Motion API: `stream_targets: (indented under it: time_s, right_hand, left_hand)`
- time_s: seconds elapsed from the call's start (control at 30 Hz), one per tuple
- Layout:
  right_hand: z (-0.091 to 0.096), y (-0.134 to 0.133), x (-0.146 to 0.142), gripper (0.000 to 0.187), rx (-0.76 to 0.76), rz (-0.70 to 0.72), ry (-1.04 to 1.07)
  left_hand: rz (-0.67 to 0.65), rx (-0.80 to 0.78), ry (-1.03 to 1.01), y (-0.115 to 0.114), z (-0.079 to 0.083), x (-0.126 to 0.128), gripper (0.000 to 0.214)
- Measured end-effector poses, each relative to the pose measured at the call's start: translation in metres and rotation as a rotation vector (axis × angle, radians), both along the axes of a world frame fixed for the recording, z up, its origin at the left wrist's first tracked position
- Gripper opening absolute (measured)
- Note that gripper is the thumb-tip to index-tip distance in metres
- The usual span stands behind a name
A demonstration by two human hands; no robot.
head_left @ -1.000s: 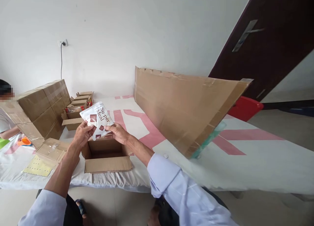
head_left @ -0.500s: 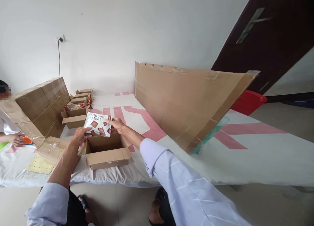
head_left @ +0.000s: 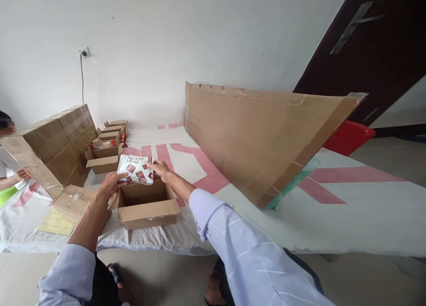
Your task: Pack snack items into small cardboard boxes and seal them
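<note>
A white "Super Meal" packet [head_left: 136,169] with dark red squares hangs just over the far edge of an open brown cardboard box [head_left: 148,210]. My left hand [head_left: 110,185] grips the packet's left edge with closed fingers. On the packet's right edge, my right hand [head_left: 161,169] pinches it. The box stands on the white cloth-covered table [head_left: 333,217], near its front edge. The box's inside is partly hidden by its flaps.
Sealed brown cartons [head_left: 55,142] are stacked at the left, with several small open boxes [head_left: 103,157] behind. A folded box with plastic [head_left: 69,202] and a yellow sheet [head_left: 56,222] lie left of my box. A large cardboard sheet [head_left: 262,137] leans across the table. Another person's arm [head_left: 13,179] shows far left.
Both hands lowered the packet from in front of me down to the box's far rim and tilted it flatter. The other person's hand at far left shifted.
</note>
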State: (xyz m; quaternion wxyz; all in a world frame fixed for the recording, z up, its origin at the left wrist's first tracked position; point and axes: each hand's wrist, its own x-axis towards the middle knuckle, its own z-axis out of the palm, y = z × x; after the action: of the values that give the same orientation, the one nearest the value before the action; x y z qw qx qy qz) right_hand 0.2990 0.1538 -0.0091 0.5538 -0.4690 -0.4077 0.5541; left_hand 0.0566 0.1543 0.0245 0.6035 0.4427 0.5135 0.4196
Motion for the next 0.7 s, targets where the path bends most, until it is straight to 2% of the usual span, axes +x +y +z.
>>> stream_targets:
  time_s: [0.27, 0.37, 0.43, 0.53, 0.57, 0.6, 0.7]
  right_hand:
    - [0.011, -0.026, 0.018, 0.043, 0.068, 0.311, 0.021]
    - [0.01, -0.032, 0.021, 0.048, 0.105, 0.346, 0.044]
    - [0.006, -0.034, 0.023, 0.047, 0.132, 0.3, 0.069]
    - [-0.003, -0.035, 0.03, 0.044, 0.142, 0.17, 0.107]
    - [-0.006, -0.034, 0.034, 0.043, 0.144, 0.117, 0.123]
    - [-0.008, -0.033, 0.039, 0.042, 0.146, 0.062, 0.14]
    - [-0.012, -0.029, 0.058, 0.041, 0.163, -0.096, 0.19]
  left_hand:
    - [-0.023, 0.124, -0.019, -0.02, -0.005, 0.001, 0.038]
    - [-0.028, 0.174, -0.012, -0.03, -0.004, 0.003, 0.04]
    - [0.019, 0.26, 0.13, -0.039, -0.001, 0.004, 0.037]
    - [0.104, 0.579, 0.576, -0.061, 0.005, 0.005, 0.038]
    - [0.055, 0.675, 0.709, -0.072, 0.005, 0.006, 0.041]
    - [-0.053, 0.732, 0.791, -0.083, 0.004, 0.008, 0.046]
    - [-0.512, 0.703, 0.873, -0.115, -0.004, 0.022, 0.054]
